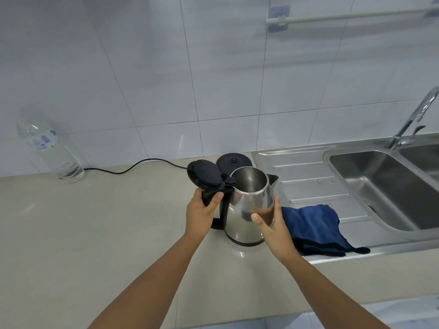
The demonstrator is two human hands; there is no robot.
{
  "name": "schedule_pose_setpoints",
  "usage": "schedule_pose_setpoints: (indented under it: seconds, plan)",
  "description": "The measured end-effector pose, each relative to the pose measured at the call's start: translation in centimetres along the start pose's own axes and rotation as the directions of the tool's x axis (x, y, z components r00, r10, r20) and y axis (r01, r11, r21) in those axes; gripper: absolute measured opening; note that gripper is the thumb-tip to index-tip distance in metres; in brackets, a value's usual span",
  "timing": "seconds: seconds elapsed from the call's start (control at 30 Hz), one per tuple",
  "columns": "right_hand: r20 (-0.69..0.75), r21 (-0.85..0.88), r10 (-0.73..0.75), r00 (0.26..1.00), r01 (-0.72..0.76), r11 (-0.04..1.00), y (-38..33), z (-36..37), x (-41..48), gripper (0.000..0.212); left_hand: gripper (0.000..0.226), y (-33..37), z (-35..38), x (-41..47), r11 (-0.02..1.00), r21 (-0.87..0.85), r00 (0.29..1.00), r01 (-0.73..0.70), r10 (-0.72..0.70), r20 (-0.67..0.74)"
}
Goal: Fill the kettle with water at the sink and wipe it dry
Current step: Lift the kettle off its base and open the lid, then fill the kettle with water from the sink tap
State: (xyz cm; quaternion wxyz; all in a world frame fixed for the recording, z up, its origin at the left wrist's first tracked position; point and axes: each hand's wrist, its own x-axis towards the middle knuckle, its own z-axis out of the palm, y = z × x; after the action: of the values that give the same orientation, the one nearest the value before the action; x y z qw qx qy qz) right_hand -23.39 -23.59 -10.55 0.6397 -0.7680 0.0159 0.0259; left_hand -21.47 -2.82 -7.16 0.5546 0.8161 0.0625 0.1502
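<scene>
A steel kettle (247, 205) with a black handle stands near the counter's middle, its black lid (204, 174) flipped open to the left. My left hand (202, 212) grips the handle. My right hand (270, 222) is wrapped around the kettle's right side. The inside of the kettle looks bare metal. A dark blue cloth (313, 229) lies crumpled just right of the kettle, on the drainboard's edge. The steel sink (389, 186) and its tap (413, 119) are at the right.
The kettle's black base (234, 161) sits behind it, its cord (133, 167) running left along the wall. A clear plastic bottle (50, 150) stands at the back left. A ribbed drainboard (308, 176) lies between kettle and basin. A rail (344, 16) hangs on the tiled wall.
</scene>
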Motion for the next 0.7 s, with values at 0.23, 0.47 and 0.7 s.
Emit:
schedule_pose_setpoints:
  seconds: [0.23, 0.47, 0.7]
  plan:
    - [-0.093, 0.050, 0.015, 0.996, -0.010, 0.999, -0.9, 0.8, 0.8, 0.102, 0.031, 0.6, 1.0, 2.4, 0.996, -0.082, 0.997, 0.039, -0.045, -0.064]
    - [-0.324, 0.089, -0.066, 0.944, 0.100, 0.991, -5.1, -9.2, 4.4, 0.103, 0.031, 10.0, 10.5, 7.7, 0.988, -0.131, 0.991, -0.084, 0.096, 0.089]
    - [-0.366, 0.069, -0.076, 0.928, 0.108, 0.992, -5.3, -12.2, 5.2, 0.103, 0.043, 11.5, 14.0, 9.1, 0.986, -0.144, 0.991, -0.081, 0.095, 0.096]
